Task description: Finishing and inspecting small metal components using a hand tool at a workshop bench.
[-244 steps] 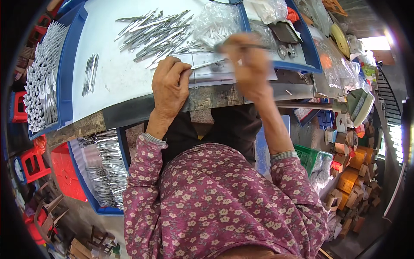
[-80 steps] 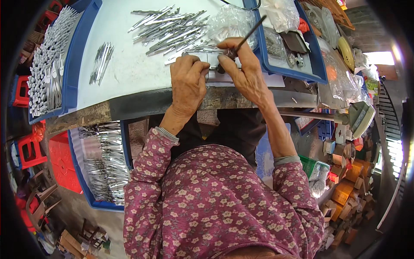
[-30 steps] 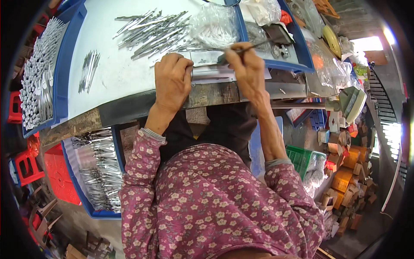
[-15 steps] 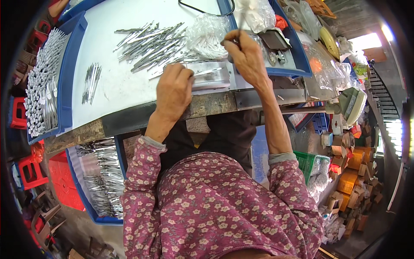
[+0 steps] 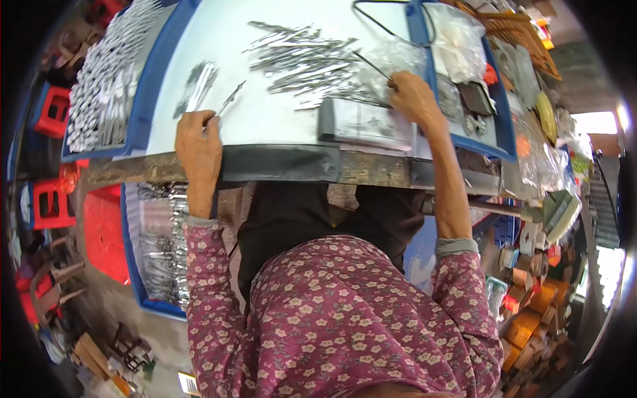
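My left hand (image 5: 199,146) is at the left of the white work surface, its fingers pinched round a slim silver metal piece (image 5: 231,97). Beside it lies a small bunch of similar slim pieces (image 5: 197,87). My right hand (image 5: 417,99) is closed round a thin dark rod (image 5: 371,64) that points up and left. Below that hand sits a shiny rectangular metal block (image 5: 371,123) near the table's front edge. A loose pile of slim silver metal pieces (image 5: 308,63) spreads across the middle. Their exact kind is too small to tell.
A blue-rimmed tray (image 5: 149,79) full of upright-packed pale pieces stands at the left. At the right, a blue tray (image 5: 507,126) holds plastic bags and a dark box (image 5: 475,98). Below the table is another blue tray (image 5: 156,306) of metal pieces, near red stools (image 5: 51,204).
My left hand has moved left from the metal block to the small bunch, carrying a slim piece. My right hand has dropped slightly beside the block, still with the rod. The view has shifted.
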{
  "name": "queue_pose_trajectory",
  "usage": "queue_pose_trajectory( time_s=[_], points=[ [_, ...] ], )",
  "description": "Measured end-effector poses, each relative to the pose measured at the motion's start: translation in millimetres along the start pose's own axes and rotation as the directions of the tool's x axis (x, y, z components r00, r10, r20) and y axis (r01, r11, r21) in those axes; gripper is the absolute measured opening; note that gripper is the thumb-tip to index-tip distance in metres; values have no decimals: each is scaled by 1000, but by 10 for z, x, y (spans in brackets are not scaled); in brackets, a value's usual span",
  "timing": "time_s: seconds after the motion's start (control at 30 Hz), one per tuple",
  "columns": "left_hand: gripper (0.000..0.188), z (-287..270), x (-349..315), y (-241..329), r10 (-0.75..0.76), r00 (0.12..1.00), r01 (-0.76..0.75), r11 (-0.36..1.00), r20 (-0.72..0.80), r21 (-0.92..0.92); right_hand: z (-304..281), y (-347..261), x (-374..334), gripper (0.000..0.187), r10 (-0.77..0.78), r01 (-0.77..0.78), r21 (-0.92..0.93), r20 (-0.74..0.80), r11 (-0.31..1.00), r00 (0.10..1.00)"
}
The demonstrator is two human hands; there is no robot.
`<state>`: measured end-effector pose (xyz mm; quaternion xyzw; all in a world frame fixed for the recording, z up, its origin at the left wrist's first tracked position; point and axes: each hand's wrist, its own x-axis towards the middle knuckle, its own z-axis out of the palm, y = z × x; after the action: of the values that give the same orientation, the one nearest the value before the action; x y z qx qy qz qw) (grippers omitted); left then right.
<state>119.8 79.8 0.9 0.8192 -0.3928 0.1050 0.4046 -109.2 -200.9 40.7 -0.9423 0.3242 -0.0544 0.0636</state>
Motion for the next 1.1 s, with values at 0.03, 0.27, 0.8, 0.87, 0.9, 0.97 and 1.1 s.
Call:
queue_pose_trajectory(
  time_s=[0.03, 0.27, 0.8, 0.87, 0.9, 0.97, 1.1],
  points=[
    [8, 21, -7, -77, -5, 1000, 5, 1000, -14, 14, -38, 23, -13, 16, -51, 51, -8, 14, 999, 999],
    [8, 128, 42, -220, -24, 999, 29, 984, -31, 177, -105, -173, 36, 16, 48, -29, -146, 129, 989, 990],
    [14, 635, 231, 374, 237, 965, -215, 960, 110, -180, -74, -118, -15, 18, 54, -52, 18, -183, 999, 982],
    [13, 794, 264, 419, 289, 954, -271, 945, 75, -185, -101, -133, -37, 19, 75, -62, 70, -202, 996, 976],
    [13, 853, 276, 446, 301, 949, -284, 944, 90, -168, -115, -129, -52, 20, 98, -72, 123, -220, 990, 971],
    [14, 929, 288, 460, 320, 942, -305, 943, 105, -132, -142, -149, -48, 22, 159, -112, 214, -220, 970, 962],
    [13, 890, 278, 429, 369, 925, -357, 926, 94, -123, -65, -7, -35, 23, 190, -13, 543, -273, 840, 943]
  ],
)
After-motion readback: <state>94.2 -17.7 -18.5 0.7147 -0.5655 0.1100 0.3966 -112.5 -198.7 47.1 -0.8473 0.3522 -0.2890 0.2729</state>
